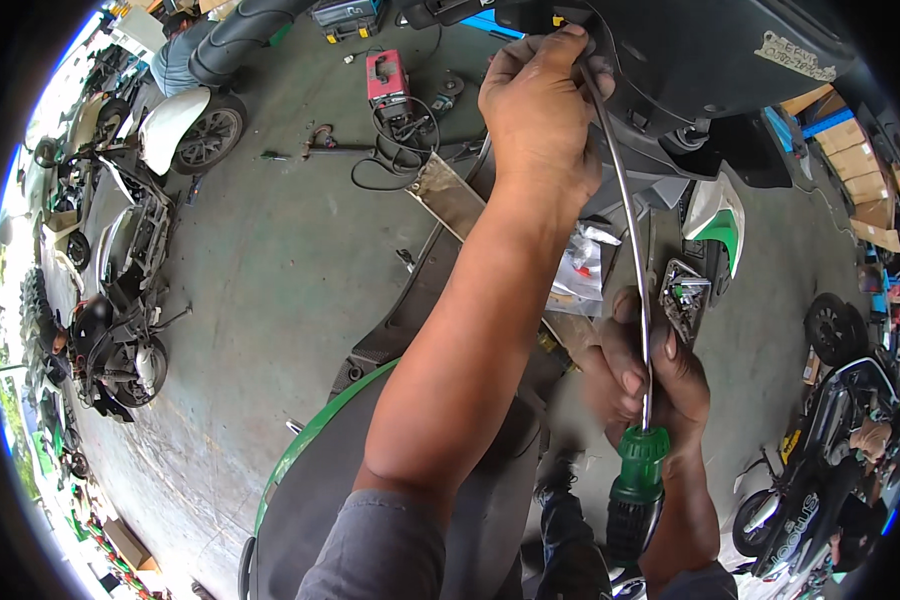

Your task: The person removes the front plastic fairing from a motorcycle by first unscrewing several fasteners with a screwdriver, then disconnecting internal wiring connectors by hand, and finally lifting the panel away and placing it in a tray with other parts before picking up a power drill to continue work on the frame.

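Note:
A long screwdriver with a thin metal shaft (pixel 630 230) and a green and black handle (pixel 638 490) runs from lower right up to a black scooter body panel (pixel 700 60). My right hand (pixel 650 375) grips the shaft just above the handle. At the top, my left hand (pixel 538 105) is stretched out with its fingers pinched around the shaft's tip, right against the panel's edge. The tip itself is hidden behind those fingers. Below my arms lies a black scooter seat with a green edge (pixel 320 425).
On the concrete floor are a red machine (pixel 388 80) with black cables, a wooden plank (pixel 450 195) and a plastic bag (pixel 580 265). Stripped motorcycles (pixel 130 230) line the left side. A green-white panel (pixel 718 215), cardboard boxes (pixel 855 170) and a scooter (pixel 830 480) are on the right.

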A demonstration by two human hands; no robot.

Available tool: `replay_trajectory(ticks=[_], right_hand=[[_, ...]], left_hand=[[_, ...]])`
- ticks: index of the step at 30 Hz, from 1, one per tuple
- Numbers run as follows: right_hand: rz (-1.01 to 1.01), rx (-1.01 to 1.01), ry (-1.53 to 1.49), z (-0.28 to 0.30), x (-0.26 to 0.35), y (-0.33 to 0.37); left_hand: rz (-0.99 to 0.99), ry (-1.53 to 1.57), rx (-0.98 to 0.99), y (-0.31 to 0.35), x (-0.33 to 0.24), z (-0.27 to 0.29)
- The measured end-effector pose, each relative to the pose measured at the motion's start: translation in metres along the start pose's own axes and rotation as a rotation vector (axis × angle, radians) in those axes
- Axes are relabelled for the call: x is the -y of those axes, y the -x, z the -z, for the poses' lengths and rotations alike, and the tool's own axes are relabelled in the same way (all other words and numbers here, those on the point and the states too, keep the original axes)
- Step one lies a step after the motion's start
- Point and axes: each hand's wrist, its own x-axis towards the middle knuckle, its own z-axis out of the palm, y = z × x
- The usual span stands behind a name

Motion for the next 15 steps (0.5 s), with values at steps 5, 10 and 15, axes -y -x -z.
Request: replay_trajectory(ticks=[5, 10, 15], right_hand=[[-0.266, -0.124, 0.276, 0.005, 0.011, 0.065], [0.077, -0.518, 1.153, 0.014, 0.002, 0.091], [0.324, -0.618, 1.268, 0.016, 0.011, 0.082]], left_hand=[[-0.085, -0.019, -0.236, -0.01, 0.013, 0.014], [-0.049, -0.008, -0.22, -0.02, 0.021, 0.027], [0.242, -0.061, -0.077, 0.008, 0.037, 0.001]])
